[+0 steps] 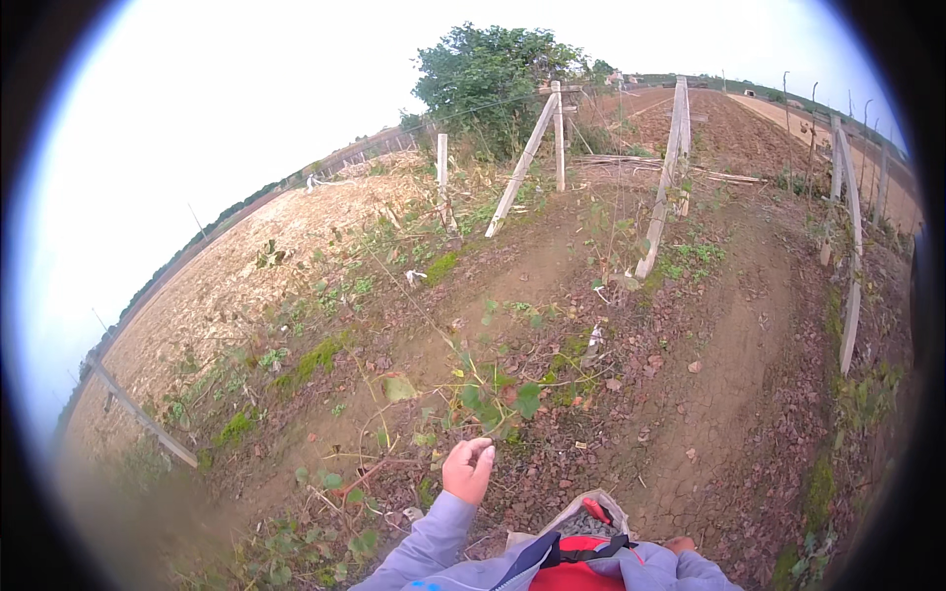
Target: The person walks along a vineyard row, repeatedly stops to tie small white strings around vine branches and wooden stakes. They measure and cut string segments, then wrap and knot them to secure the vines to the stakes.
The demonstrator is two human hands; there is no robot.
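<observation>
My left hand point(470, 467) reaches out in front of me with its fingers curled, close to the leaves of a grapevine point(488, 406). A tiny dark spot shows at the fingertips; whether a stem is pinched there I cannot tell. Reddish and yellowish vine shoots point(373, 473) spread to the left of this hand. At my waist hangs an open pale bag point(619, 510) with small grey pieces inside. A red tool handle point(596, 510) sticks up in it. Only a small part of my right hand point(680, 545) shows, low beside the bag; its fingers are hidden.
Leaning concrete posts point(665, 177) and wires mark vine rows. Another slanted post point(517, 166) stands ahead, near a leafy tree point(495, 81). A bare dirt strip point(728, 369) runs along my right. Dry leaves and moss cover the ground, with straw-coloured residue point(295, 229) to the left.
</observation>
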